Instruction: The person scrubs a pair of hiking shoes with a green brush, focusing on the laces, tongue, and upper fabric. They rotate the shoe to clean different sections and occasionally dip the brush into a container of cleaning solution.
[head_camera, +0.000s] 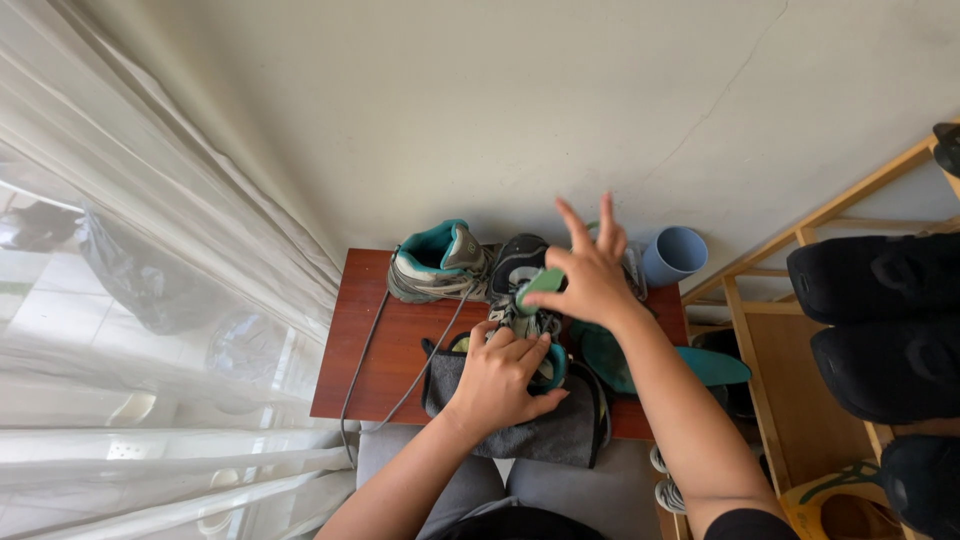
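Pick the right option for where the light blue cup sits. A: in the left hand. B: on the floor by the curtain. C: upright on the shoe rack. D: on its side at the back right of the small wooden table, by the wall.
D: the light blue cup lies tipped over with its open mouth showing at the back right corner of the wooden table, against the wall.
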